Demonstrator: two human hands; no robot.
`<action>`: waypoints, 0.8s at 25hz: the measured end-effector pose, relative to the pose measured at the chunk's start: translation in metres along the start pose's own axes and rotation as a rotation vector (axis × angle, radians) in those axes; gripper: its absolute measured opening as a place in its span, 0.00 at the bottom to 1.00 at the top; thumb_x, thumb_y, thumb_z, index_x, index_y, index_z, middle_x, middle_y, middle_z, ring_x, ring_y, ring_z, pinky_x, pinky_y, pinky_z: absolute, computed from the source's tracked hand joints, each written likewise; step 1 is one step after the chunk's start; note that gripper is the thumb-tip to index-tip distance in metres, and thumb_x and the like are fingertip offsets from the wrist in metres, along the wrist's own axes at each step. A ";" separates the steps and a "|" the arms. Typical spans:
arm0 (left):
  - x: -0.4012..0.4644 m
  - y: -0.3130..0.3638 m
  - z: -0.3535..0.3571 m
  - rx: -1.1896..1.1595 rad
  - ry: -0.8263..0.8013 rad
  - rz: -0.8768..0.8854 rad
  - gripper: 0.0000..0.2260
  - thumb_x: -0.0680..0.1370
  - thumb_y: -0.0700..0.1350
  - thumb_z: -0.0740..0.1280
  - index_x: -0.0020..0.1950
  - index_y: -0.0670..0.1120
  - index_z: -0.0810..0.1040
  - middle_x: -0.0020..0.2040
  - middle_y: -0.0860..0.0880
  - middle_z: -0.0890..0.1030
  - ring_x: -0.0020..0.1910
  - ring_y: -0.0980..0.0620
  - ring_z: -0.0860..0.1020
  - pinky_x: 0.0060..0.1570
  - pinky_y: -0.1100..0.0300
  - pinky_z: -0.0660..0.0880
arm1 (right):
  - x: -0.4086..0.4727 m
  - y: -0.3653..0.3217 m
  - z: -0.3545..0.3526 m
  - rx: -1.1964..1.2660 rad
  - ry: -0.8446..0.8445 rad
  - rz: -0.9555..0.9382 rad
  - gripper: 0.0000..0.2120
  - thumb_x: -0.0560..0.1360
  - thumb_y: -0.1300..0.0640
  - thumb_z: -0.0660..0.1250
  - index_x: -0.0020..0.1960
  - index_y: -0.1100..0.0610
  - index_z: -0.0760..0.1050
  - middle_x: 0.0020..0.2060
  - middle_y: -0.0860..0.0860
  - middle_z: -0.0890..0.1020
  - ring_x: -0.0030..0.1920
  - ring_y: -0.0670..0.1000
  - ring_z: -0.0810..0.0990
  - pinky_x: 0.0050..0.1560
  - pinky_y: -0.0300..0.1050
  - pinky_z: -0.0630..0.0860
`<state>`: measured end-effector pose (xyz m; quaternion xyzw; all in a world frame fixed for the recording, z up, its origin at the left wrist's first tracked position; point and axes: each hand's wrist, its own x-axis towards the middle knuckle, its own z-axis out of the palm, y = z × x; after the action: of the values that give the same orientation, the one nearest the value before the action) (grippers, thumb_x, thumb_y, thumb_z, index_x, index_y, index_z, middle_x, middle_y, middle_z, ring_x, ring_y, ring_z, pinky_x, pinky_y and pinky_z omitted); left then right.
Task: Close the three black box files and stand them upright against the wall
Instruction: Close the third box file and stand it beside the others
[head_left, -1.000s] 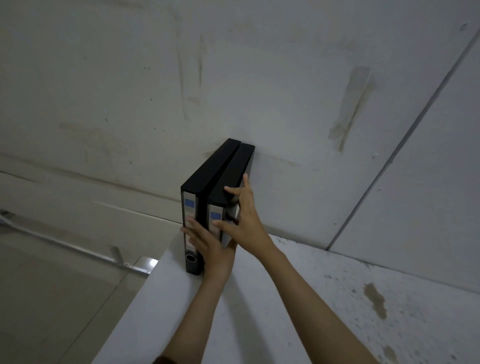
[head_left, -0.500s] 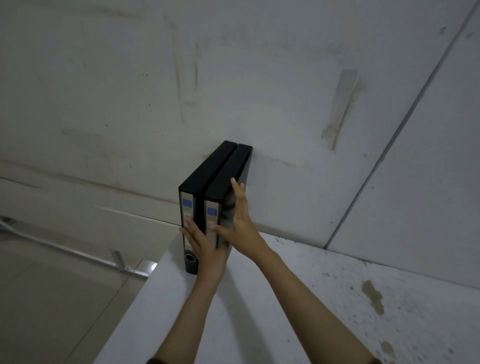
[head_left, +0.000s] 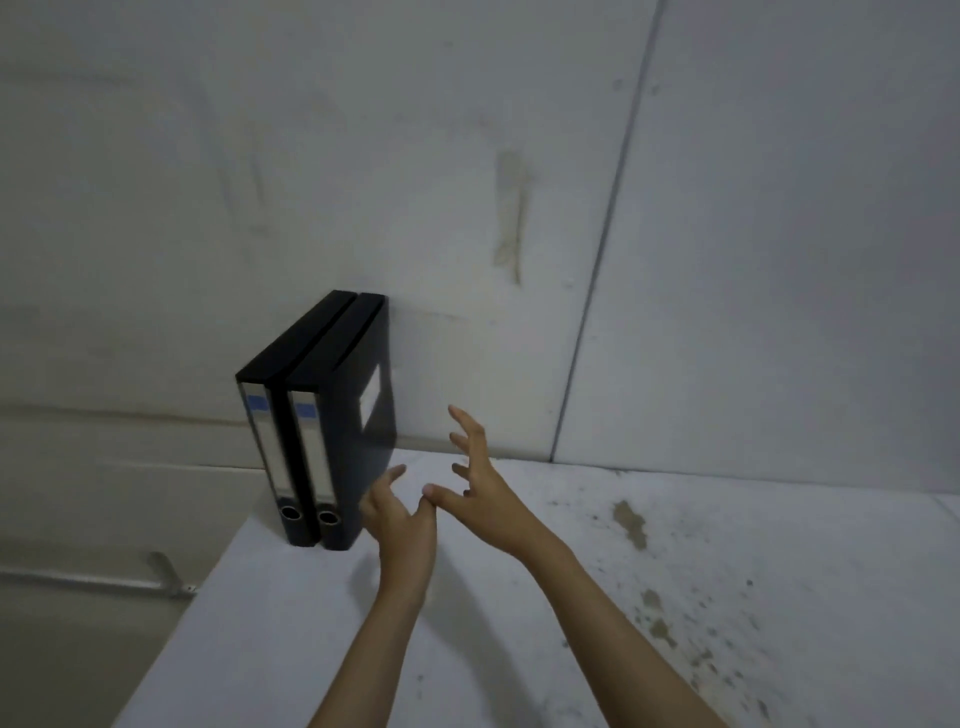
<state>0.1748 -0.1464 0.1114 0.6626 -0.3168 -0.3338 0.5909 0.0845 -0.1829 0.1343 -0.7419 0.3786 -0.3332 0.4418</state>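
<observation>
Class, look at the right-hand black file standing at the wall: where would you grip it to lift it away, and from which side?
Grip the right file across its spine, near the finger hole, coming from the front. The spine faces the person; the wall blocks the back and the left file presses against its left side. The bare right cover lets the right hand steady it.

Two bare forearms in view, entering from bottom edge. No sleeves, no gloves visible along either forearm up to frame edge. No watch, bracelet or ring discernible on wrists or fingers. Left hand (head_left: 402, 519): slim, bare, thumb and index visible, remaining digits hidden behind palm. Right hand (head_left: 480, 499): bare, slender long fingers, short nails, thumbnail visible as pale spot. Slight motion blur at fingertips; finer surface detail not resolvable. Forearms slender, no markings seen.
</observation>
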 end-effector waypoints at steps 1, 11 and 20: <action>-0.013 -0.005 0.015 0.024 -0.082 0.001 0.16 0.77 0.39 0.62 0.65 0.47 0.68 0.70 0.45 0.64 0.70 0.45 0.63 0.63 0.51 0.65 | -0.019 0.005 -0.018 -0.009 0.016 0.035 0.36 0.75 0.58 0.65 0.73 0.44 0.46 0.72 0.45 0.55 0.69 0.43 0.56 0.71 0.46 0.59; -0.191 -0.047 0.187 0.153 -0.722 0.002 0.09 0.79 0.38 0.57 0.54 0.49 0.72 0.53 0.50 0.79 0.56 0.49 0.75 0.42 0.64 0.71 | -0.258 0.083 -0.230 -0.212 0.292 0.378 0.12 0.77 0.57 0.61 0.61 0.53 0.71 0.59 0.48 0.75 0.59 0.45 0.73 0.59 0.37 0.70; -0.279 -0.068 0.290 0.303 -0.973 0.006 0.08 0.79 0.39 0.57 0.54 0.48 0.73 0.52 0.48 0.78 0.56 0.48 0.76 0.43 0.62 0.71 | -0.399 0.132 -0.328 -0.071 0.551 0.580 0.10 0.78 0.58 0.60 0.56 0.48 0.73 0.58 0.46 0.76 0.50 0.39 0.76 0.45 0.33 0.71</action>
<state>-0.2212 -0.0782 0.0394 0.5076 -0.6022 -0.5523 0.2733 -0.4185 -0.0163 0.0775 -0.5018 0.6881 -0.3678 0.3734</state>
